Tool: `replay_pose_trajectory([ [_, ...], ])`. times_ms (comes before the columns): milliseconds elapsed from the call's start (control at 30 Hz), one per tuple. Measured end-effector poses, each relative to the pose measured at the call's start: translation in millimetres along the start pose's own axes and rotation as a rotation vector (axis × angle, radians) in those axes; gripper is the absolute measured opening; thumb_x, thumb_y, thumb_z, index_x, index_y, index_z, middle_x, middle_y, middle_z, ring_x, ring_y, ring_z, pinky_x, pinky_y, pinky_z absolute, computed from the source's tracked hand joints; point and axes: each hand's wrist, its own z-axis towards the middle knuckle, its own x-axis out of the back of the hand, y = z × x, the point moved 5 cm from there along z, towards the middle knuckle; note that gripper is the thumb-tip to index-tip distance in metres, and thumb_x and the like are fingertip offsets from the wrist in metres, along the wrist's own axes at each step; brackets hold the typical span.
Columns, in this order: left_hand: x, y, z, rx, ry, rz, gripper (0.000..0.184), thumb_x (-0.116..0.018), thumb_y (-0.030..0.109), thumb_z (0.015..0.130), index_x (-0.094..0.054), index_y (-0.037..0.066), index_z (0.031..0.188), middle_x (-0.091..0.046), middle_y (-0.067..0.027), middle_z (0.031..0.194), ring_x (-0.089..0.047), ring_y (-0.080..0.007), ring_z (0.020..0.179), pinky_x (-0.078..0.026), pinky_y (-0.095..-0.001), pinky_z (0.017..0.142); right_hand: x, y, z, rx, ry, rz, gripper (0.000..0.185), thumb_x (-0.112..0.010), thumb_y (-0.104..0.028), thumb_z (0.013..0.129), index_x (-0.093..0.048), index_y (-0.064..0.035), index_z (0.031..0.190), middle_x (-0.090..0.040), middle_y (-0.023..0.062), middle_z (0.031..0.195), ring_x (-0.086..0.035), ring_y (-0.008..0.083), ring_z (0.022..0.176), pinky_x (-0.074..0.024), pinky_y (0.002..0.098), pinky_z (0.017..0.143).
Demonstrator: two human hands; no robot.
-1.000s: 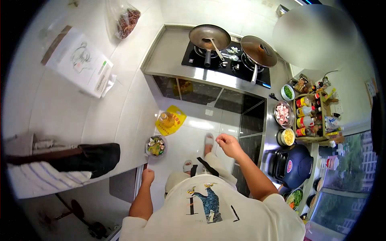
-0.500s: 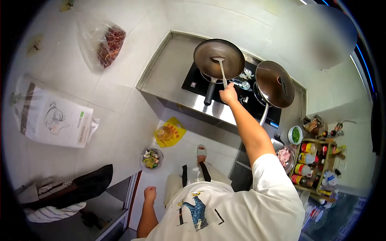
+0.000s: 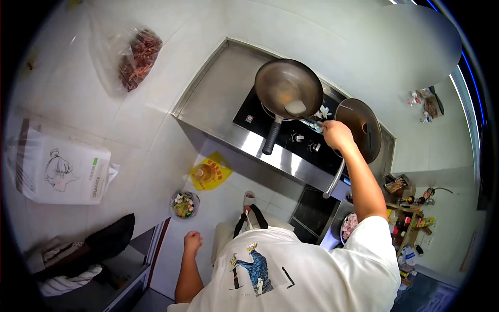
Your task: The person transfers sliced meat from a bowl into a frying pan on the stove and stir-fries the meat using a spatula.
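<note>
My right hand (image 3: 338, 135) is closed around the handle of a spatula (image 3: 295, 107), whose flat blade rests inside the dark wok (image 3: 280, 86) near its right side. The wok sits on the left burner of a black cooktop (image 3: 249, 112), its black handle toward me. Close to the right hand is a second pan (image 3: 345, 112) with a brown lid and a long metal handle. My left hand (image 3: 192, 241) hangs low beside my body, its fingers curled into a fist with nothing visible in it.
A bowl of pale pink meat (image 3: 349, 227) stands right of the stove, near a rack of bottles (image 3: 397, 223). On the floor are a yellow bag (image 3: 210, 170) and a bin of scraps (image 3: 184, 204). A bag of dried chillies (image 3: 140, 60) hangs on the wall.
My right hand has moved right and slightly down with the spatula, and the blade has shifted from the wok's middle to its lower right. The left hand stays curled at my side. The view has shifted.
</note>
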Motion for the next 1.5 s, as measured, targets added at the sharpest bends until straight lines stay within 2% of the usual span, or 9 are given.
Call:
replay_pose_trajectory([
  [433, -0.8, -29.0, -19.5, 0.146, -0.013, -0.085, 0.012, -0.056, 0.013, 0.091, -0.058, 0.003, 0.097, -0.058, -0.007, 0.067, -0.052, -0.0136, 0.051, -0.043, -0.027, 0.045, -22.0, -31.2, 61.8, 0.031, 0.132, 0.103, 0.024, -0.053, -0.023, 0.088, -0.069, -0.0085, 0.101, -0.068, 0.0182, 0.104, -0.065, 0.0332, 0.099, -0.0509, 0.0441, 0.085],
  [567, 3.8, -31.3, -15.7, 0.07, 0.029, -0.05, 0.013, -0.056, 0.014, 0.091, -0.058, 0.003, 0.097, -0.059, -0.0065, 0.069, -0.052, -0.0134, 0.052, -0.044, -0.0265, 0.046, 19.6, -22.6, 44.3, 0.142, -0.267, -0.111, 0.025, -0.056, -0.021, 0.088, -0.07, -0.0092, 0.104, -0.068, 0.017, 0.105, -0.064, 0.0356, 0.1, -0.0499, 0.0427, 0.087],
  [767, -7.2, 2.4, -3.3, 0.062, -0.054, 0.04, 0.015, -0.057, 0.017, 0.091, -0.059, 0.003, 0.097, -0.061, -0.0063, 0.074, -0.055, -0.0128, 0.056, -0.046, -0.0254, 0.05, -23.4, -13.3, 71.9, -0.024, 0.143, -0.08, 0.027, -0.056, -0.029, 0.089, -0.067, -0.0091, 0.104, -0.067, 0.0188, 0.099, -0.064, 0.0366, 0.096, -0.0502, 0.0436, 0.082],
  [867, -0.2, 11.1, -2.9, -0.115, -0.002, -0.061, 0.015, -0.057, 0.018, 0.092, -0.059, 0.004, 0.097, -0.062, -0.0062, 0.076, -0.056, -0.0133, 0.057, -0.047, -0.0257, 0.051, 6.0, -5.7, 62.2, 0.159, -0.152, -0.071, 0.026, -0.06, -0.023, 0.085, -0.071, -0.0041, 0.099, -0.067, 0.0176, 0.108, -0.063, 0.0352, 0.102, -0.0507, 0.0425, 0.087],
  [967, 0.4, 16.5, -8.5, -0.064, -0.039, -0.007, 0.015, -0.056, 0.017, 0.092, -0.06, 0.004, 0.097, -0.062, -0.0063, 0.077, -0.057, -0.0133, 0.058, -0.046, -0.0257, 0.051, -13.5, -16.3, 58.7, 0.131, -0.021, 0.084, 0.035, -0.06, -0.031, 0.088, -0.07, 0.001, 0.099, -0.068, 0.0193, 0.102, -0.063, 0.0371, 0.102, -0.0488, 0.0409, 0.091],
  [1100, 12.0, 5.1, -2.8, -0.003, -0.08, 0.042, 0.014, -0.055, 0.017, 0.092, -0.06, 0.004, 0.096, -0.062, -0.0061, 0.077, -0.057, -0.0132, 0.057, -0.046, -0.0252, 0.051, -100.1, -1.6, 73.8, -0.296, -0.219, 0.916, 0.036, -0.059, -0.032, 0.094, -0.064, 0.0012, 0.082, -0.062, 0.0138, 0.072, -0.055, 0.0249, 0.049, -0.0417, 0.0394, 0.041],
  [1167, 18.2, 8.3, -7.0, -0.044, -0.067, 0.088, 0.014, -0.055, 0.017, 0.092, -0.061, 0.004, 0.095, -0.063, -0.0064, 0.076, -0.057, -0.0134, 0.057, -0.046, -0.0252, 0.051, -107.8, -13.7, 52.8, -0.369, -0.247, 1.132, 0.027, -0.057, -0.032, 0.095, -0.052, -0.0103, 0.08, -0.053, 0.0007, 0.063, -0.043, 0.0114, 0.045, -0.0334, 0.0285, 0.042],
  [1333, 45.5, -5.1, 9.6, -0.003, -0.089, 0.125, 0.014, -0.057, 0.016, 0.09, -0.06, 0.004, 0.096, -0.064, -0.0078, 0.076, -0.058, -0.0143, 0.057, -0.046, -0.0259, 0.049, -117.9, -14.3, 14.7, -0.438, -0.094, 1.205, 0.048, -0.048, -0.047, 0.097, -0.059, -0.0008, 0.1, -0.065, 0.0097, 0.074, -0.062, 0.0168, 0.053, -0.0502, 0.0286, 0.044],
  [1500, 58.5, 15.8, 41.8, -0.044, -0.178, 0.358, 0.013, -0.058, 0.015, 0.091, -0.06, 0.003, 0.097, -0.063, -0.0086, 0.075, -0.059, -0.0158, 0.054, -0.047, -0.0275, 0.047, -159.6, -38.2, -85.1, -0.502, 0.186, 1.399, 0.032, -0.05, -0.036, 0.096, -0.059, -0.0063, 0.103, -0.064, 0.0086, 0.074, -0.061, 0.0165, 0.054, -0.0498, 0.0304, 0.046],
])
